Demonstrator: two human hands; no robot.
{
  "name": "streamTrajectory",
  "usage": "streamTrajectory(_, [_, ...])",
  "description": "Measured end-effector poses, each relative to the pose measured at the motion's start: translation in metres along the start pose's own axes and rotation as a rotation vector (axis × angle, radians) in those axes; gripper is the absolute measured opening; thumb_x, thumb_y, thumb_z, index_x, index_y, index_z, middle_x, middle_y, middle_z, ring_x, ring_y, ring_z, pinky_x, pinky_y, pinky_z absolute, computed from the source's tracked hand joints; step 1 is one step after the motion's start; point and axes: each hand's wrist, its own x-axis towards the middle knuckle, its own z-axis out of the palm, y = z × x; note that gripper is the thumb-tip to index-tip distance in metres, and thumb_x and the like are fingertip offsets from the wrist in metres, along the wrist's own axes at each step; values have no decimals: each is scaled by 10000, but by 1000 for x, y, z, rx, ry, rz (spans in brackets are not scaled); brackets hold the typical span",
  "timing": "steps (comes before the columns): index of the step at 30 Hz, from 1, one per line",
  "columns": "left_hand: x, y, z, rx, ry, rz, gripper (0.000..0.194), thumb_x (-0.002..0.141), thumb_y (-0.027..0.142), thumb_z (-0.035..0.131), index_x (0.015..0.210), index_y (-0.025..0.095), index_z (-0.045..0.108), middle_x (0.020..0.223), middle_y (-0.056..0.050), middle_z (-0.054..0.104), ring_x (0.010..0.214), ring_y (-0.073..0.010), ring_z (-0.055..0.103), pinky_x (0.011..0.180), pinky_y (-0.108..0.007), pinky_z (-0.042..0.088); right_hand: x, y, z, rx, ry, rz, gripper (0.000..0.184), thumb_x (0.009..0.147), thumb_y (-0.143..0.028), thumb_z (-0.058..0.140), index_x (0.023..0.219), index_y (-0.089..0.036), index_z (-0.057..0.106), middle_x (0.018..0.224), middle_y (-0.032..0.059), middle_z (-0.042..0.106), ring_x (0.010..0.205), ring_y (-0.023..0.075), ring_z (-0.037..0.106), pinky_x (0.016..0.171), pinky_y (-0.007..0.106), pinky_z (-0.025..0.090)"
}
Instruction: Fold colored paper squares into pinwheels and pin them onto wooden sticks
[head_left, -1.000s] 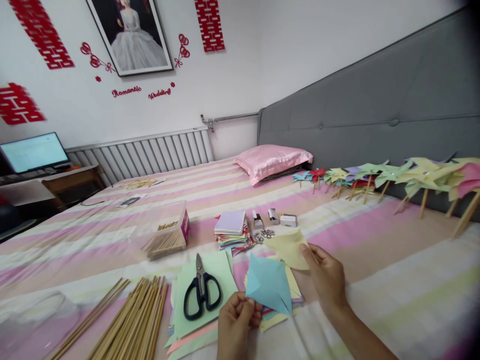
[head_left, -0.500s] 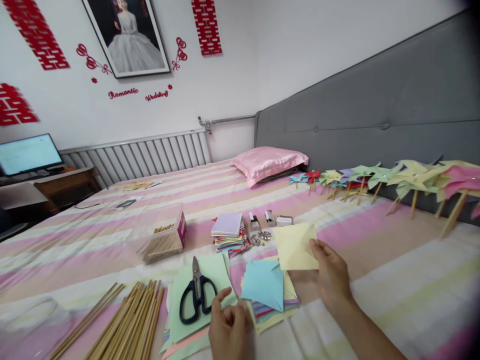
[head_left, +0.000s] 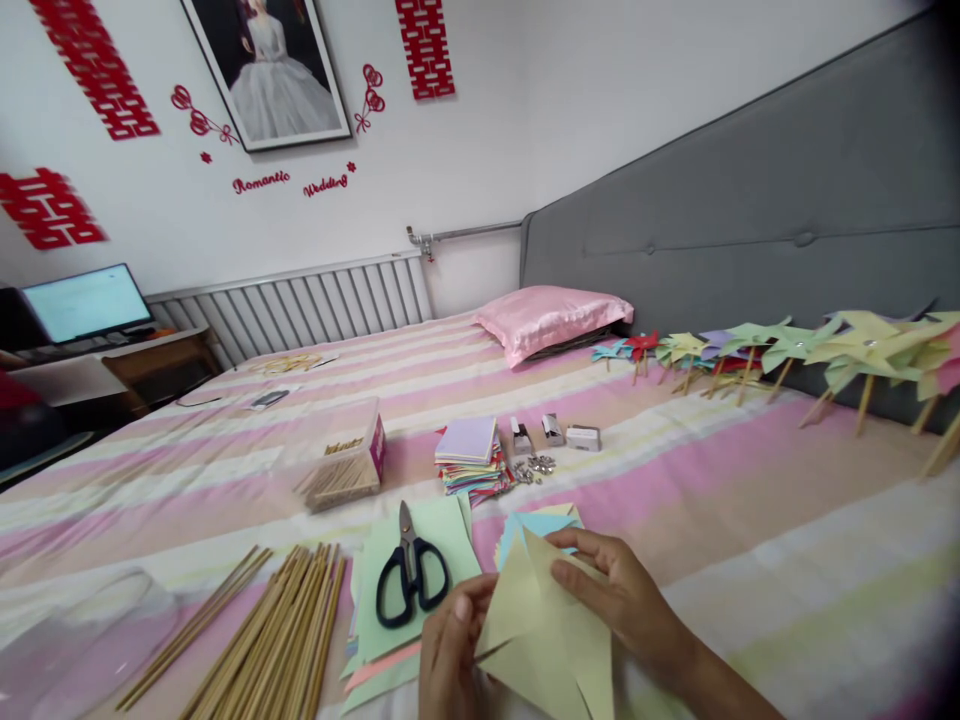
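Both of my hands hold a pale yellow paper square (head_left: 541, 636) with cut slits, low in the middle of the view. My left hand (head_left: 450, 650) pinches its left edge. My right hand (head_left: 616, 598) grips its upper right part, fingers curled over the sheet. Under the sheet lies a pile of cut coloured squares with a light blue one (head_left: 529, 523) on top. Black-handled scissors (head_left: 410, 572) rest on green paper just left of my hands.
A bundle of wooden sticks (head_left: 262, 635) lies at the lower left. A box of short sticks (head_left: 343, 472), a stack of coloured paper (head_left: 469, 456), staplers (head_left: 551, 432) and metal pins (head_left: 532, 467) sit further back. Finished pinwheels (head_left: 780, 350) line the grey headboard at the right.
My left hand let go of the blue sheet, which now lies on the pile. My right hand brought the yellow sheet down toward me, and both hands now hold it.
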Motion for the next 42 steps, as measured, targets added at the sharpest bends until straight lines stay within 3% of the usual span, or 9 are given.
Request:
streamTrajectory(3, [-1,1,-3,29,-162,-55,374,651,454,665,737,97,735,529,-76,641,473,-150,535,482,-233,362,-1,4,-4,-86,-62,-26,298,767,-377,622,987,-176,638,772,45,700,649,177,629,556,236,458])
streamTrajectory(6, [2,-9,-9,126,-231,-122,370,611,426,722,742,80,735,551,-88,655,492,-157,546,492,-236,363,-1,9,-6,-147,-82,-47,315,788,-372,606,1036,-179,621,781,46,689,661,173,621,554,233,457])
streamTrajectory(10, [7,-22,-14,221,-201,-189,388,566,428,759,663,53,727,574,-113,671,519,-173,557,491,-245,375,0,11,-3,-133,-81,-28,415,799,-381,604,1162,-193,535,674,1,638,557,125,573,493,206,419])
streamTrajectory(13, [8,-21,-14,171,-124,-217,352,585,405,755,636,59,711,542,-103,668,498,-173,561,493,-252,392,1,9,-4,-66,-83,-75,445,839,-403,546,1231,-207,469,615,-25,597,545,114,557,500,204,409])
streamTrajectory(17, [7,-8,-10,25,-13,-235,271,646,346,732,695,81,700,579,-94,693,529,-171,596,539,-254,435,1,6,-11,-27,-100,-92,385,880,-382,467,1231,-224,484,789,30,665,638,136,610,547,231,435])
streamTrajectory(23, [4,-1,-4,-34,46,-229,203,698,256,703,801,82,717,637,-103,721,671,-213,658,592,-264,470,3,9,-13,-125,-181,-113,206,790,-184,546,957,-213,663,815,27,703,713,147,641,592,225,454])
streamTrajectory(27, [3,-1,-3,-49,14,-242,216,705,245,696,837,76,722,676,-117,732,730,-235,667,647,-288,487,3,12,-12,-304,-195,-162,201,756,-117,549,863,-199,699,840,35,701,759,165,631,642,237,466])
streamTrajectory(36, [3,2,-4,-28,-38,-242,260,685,279,712,829,64,726,666,-137,725,705,-246,667,584,-275,474,2,8,-16,-521,-240,-242,225,656,-3,496,677,-145,670,732,45,655,655,157,601,564,223,444])
streamTrajectory(42, [2,3,-3,-36,-51,-254,228,705,302,690,788,93,732,645,-117,721,637,-219,658,588,-278,474,1,0,-15,-559,-281,-268,203,619,-15,488,677,-131,644,703,49,627,637,162,582,567,240,445])
